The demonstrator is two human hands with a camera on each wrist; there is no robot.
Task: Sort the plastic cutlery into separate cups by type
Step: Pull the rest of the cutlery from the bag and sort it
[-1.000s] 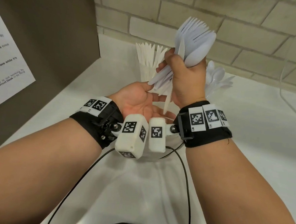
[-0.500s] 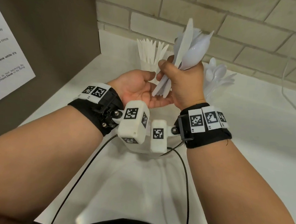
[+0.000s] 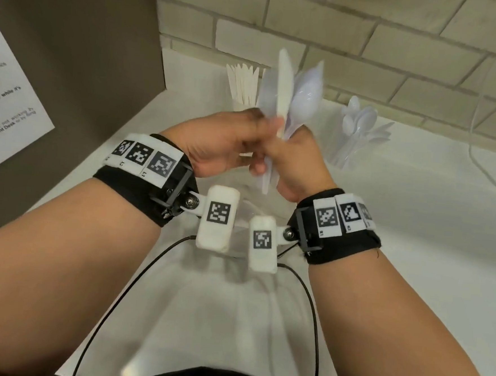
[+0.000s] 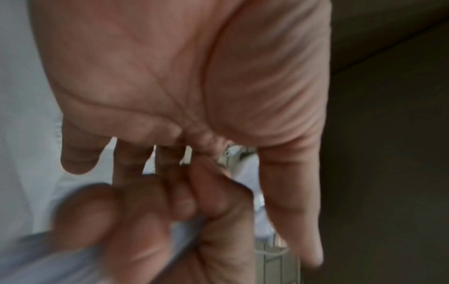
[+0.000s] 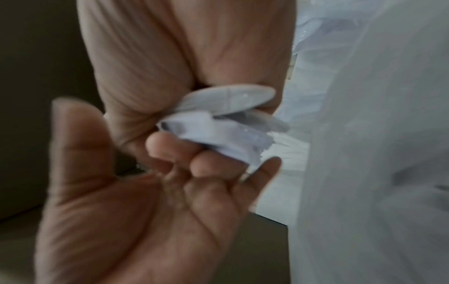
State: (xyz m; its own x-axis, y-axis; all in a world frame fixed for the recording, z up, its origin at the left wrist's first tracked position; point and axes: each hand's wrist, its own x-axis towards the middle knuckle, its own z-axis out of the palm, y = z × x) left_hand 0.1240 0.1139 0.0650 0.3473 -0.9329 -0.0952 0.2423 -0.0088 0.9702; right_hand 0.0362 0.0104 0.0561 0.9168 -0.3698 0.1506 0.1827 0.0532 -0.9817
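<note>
At the worktop's back edge stands the cup of knives (image 3: 243,84), and in front of it the left hand (image 3: 226,145) comes in, fingertips seemingly pinching the cream knife (image 3: 283,90), though blur hides the contact. The right hand (image 3: 297,162) clamps the mixed bundle (image 3: 297,100) upright above the worktop; it should loosen only slightly so one piece slides free. The spoon cup (image 3: 355,130) waits further right.

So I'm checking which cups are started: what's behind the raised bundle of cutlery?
Behind the bundle, a cup of knives stands by the brick wall. Hands and bundle cover the cup's body, so only the knives' upper parts show.
</note>
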